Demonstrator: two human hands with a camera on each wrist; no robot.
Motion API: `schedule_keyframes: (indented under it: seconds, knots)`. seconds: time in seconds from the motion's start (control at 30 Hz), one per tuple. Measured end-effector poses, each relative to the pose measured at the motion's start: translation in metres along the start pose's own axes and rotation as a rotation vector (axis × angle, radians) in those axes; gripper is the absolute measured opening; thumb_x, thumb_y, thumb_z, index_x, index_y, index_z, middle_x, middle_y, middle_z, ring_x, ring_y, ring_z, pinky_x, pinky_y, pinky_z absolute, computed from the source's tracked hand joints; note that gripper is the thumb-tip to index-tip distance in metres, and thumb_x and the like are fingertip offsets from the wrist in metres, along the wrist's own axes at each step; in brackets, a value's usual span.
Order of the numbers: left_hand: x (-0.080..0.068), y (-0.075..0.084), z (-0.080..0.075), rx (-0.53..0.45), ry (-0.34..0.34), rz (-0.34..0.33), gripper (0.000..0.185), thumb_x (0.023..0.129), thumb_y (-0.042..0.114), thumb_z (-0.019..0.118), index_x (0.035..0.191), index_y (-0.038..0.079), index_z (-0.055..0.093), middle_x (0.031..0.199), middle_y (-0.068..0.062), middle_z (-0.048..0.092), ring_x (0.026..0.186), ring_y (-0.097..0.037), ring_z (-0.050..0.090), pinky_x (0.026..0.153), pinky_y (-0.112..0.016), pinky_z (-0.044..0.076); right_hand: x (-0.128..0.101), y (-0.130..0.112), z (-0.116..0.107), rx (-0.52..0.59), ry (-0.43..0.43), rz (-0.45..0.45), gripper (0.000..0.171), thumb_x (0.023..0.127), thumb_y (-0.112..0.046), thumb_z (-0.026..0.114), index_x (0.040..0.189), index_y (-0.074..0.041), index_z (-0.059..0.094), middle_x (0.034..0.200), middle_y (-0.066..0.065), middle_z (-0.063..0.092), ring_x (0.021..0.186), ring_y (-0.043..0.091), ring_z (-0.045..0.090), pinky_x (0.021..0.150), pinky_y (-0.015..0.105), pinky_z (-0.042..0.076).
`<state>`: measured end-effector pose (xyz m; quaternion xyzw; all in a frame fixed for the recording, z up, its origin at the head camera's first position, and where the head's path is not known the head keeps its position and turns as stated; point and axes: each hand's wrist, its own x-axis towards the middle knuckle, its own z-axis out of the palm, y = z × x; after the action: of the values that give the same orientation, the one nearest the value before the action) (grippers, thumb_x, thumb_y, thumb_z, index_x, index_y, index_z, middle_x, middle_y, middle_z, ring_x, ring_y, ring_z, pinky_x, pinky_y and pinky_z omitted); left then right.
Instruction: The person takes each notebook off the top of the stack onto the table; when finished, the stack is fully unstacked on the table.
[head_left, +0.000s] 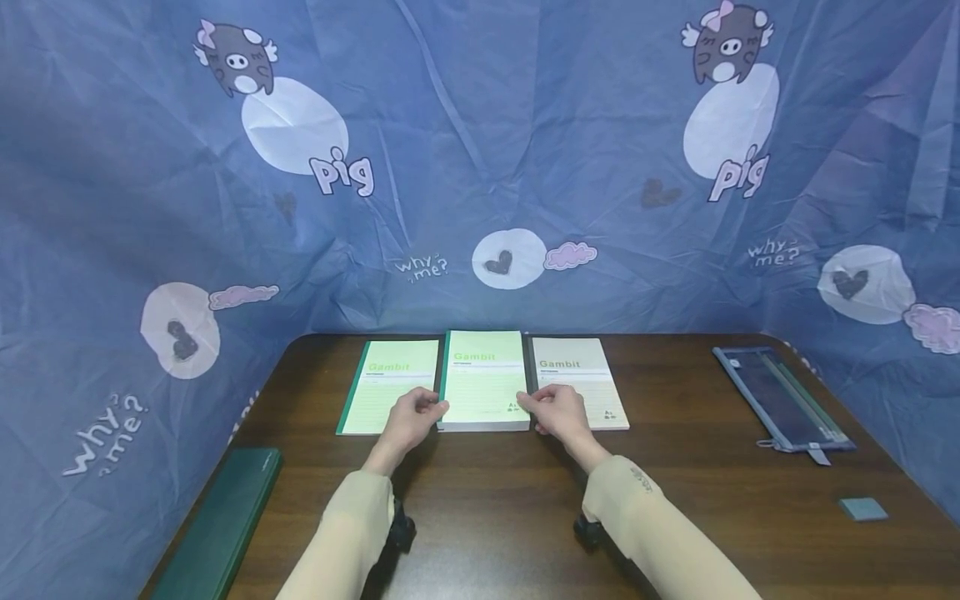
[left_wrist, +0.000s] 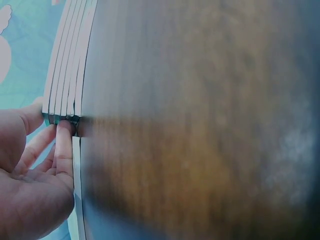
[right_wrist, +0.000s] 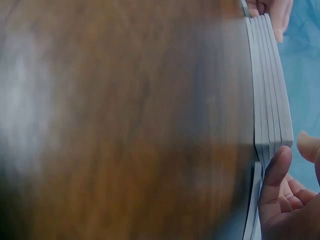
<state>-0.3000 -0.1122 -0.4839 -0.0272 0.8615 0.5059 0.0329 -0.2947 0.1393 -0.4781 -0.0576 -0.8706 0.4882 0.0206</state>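
In the middle of the head view lies a thick stack of notebooks with pale green covers, its page edges facing me. My left hand is at the stack's near left corner. In the left wrist view its thumb is by the top cover and its fingertips touch the spine side. My right hand is at the near right corner. One fingertip is right at the stack's side in the right wrist view, with the thumb apart from it. A green-spined notebook lies left of the stack, a dark-spined notebook right.
A dark green case lies along the left side of the brown table. On the right are a blue zippered mesh pouch and a small grey-green block. A blue printed curtain hangs behind the table.
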Motion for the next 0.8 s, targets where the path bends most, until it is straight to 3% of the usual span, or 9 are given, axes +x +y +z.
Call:
schedule_keyframes:
  seconds: [0.2,0.5,0.8]
  knots:
    - [0.001,-0.001,0.0,-0.005,-0.002,0.008,0.037,0.098,0.026,0.064,0.123,-0.001,0.062,0.11,-0.014,0.063,0.101,-0.027,0.059,0.087,-0.043,0.048,-0.003,-0.005,0.008,-0.109,0.019,-0.067,0.041,0.089,-0.035,0.073,0.101,0.004,0.07,0.058,0.002,0.062,0.049,0.013,0.059,0.05,0.026,0.046]
    - [0.002,-0.002,0.0,-0.009,0.002,0.0,0.037,0.097,0.026,0.065,0.123,-0.001,0.062,0.109,-0.013,0.063,0.1,-0.027,0.059,0.086,-0.042,0.049,-0.001,-0.008,0.015,-0.223,0.06,-0.09,0.049,0.085,-0.041,0.078,0.099,0.005,0.072,0.066,0.005,0.066,0.057,0.015,0.06,0.055,0.029,0.049]
    - [0.001,-0.002,0.0,-0.008,0.001,0.006,0.038,0.099,0.027,0.063,0.124,-0.001,0.062,0.111,-0.015,0.063,0.102,-0.028,0.059,0.089,-0.044,0.049,0.0,-0.009,0.016,-0.238,0.063,-0.098,0.047,0.083,-0.039,0.08,0.098,0.005,0.072,0.058,0.002,0.062,0.052,0.014,0.057,0.05,0.026,0.043]
